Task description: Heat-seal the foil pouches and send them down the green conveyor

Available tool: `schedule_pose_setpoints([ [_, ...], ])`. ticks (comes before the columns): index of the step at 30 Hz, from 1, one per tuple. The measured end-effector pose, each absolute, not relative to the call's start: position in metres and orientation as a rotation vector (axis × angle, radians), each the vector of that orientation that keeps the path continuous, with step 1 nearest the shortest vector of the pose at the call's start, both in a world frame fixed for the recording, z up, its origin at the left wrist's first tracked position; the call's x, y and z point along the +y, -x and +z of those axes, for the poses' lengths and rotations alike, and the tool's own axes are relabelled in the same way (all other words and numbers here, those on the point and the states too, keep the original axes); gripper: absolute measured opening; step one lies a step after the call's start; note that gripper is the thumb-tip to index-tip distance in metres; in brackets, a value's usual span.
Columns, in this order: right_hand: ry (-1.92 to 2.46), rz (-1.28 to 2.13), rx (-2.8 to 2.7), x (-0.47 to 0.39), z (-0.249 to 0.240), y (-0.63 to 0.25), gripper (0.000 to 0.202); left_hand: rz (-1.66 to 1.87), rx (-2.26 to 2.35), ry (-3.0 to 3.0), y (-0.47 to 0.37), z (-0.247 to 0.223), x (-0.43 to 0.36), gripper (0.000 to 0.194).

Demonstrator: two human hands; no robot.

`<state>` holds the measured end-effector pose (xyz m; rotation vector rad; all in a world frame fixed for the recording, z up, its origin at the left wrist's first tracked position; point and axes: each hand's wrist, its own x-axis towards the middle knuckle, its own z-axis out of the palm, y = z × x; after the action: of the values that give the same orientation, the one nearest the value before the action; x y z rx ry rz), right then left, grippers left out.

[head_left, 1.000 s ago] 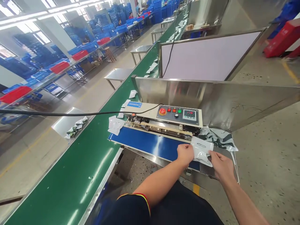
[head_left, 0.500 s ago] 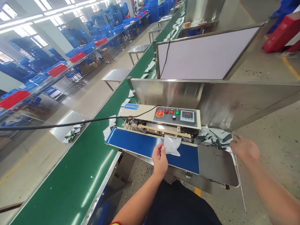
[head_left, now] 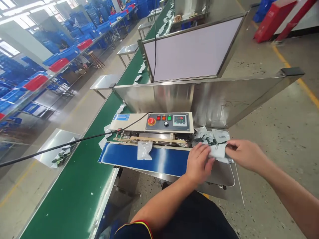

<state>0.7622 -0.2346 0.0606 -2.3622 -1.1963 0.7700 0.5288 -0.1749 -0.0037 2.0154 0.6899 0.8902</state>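
A small white pouch (head_left: 218,152) is in my right hand (head_left: 245,153), its thumb and fingers closed on the right end. My left hand (head_left: 199,164) is at the pouch's left end, fingers stretched and thumb apart, the fingertips at its edge. Behind both hands lies a pile of white and dark-patterned pouches (head_left: 203,134) on the metal plate at the machine's right. Another white pouch (head_left: 144,151) hangs from the sealing machine's (head_left: 152,124) band, over the blue belt (head_left: 124,156).
The green conveyor (head_left: 72,192) runs diagonally on the left, with several pouches along it. A black cable (head_left: 82,140) crosses above it. Behind the machine stands a metal panel (head_left: 171,98) with a white board (head_left: 186,49). More pouches lie on a side plate (head_left: 50,146).
My left hand has let go of the pouch at the band and moved right. That pouch has travelled left along the machine. My right hand has picked up a pouch from the pile.
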Motion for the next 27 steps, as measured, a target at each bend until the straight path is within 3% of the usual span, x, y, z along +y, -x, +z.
schedule_pose_setpoints([
  [2, 2.152, 0.933, -1.139, -0.253, 0.058, -0.748, 0.036, 0.854, 0.695, -1.931, -0.532, -0.005, -0.181, 0.028],
  [6, 1.858, 1.036, -0.901, -0.281, 0.029, -0.714, 0.063, 0.693, 0.91, -1.63, -0.518, -0.009, -0.195, 0.049],
  [14, 2.011, 0.892, -0.4, -0.267, -0.032, -0.645, 0.059, 0.485, 1.183, -1.174, -0.499, -0.032, -0.164, 0.065],
  [20, 1.888, 1.211, -0.414, -0.224, -0.038, -0.647, 0.067, 0.53, 1.269, -1.138, -0.477, -0.042, -0.12, 0.061],
  [27, 2.629, 0.699, -1.121, -0.141, -0.032, -0.737, 0.039, 1.143, 1.465, -1.367, -0.422, -0.031, -0.138, 0.052],
])
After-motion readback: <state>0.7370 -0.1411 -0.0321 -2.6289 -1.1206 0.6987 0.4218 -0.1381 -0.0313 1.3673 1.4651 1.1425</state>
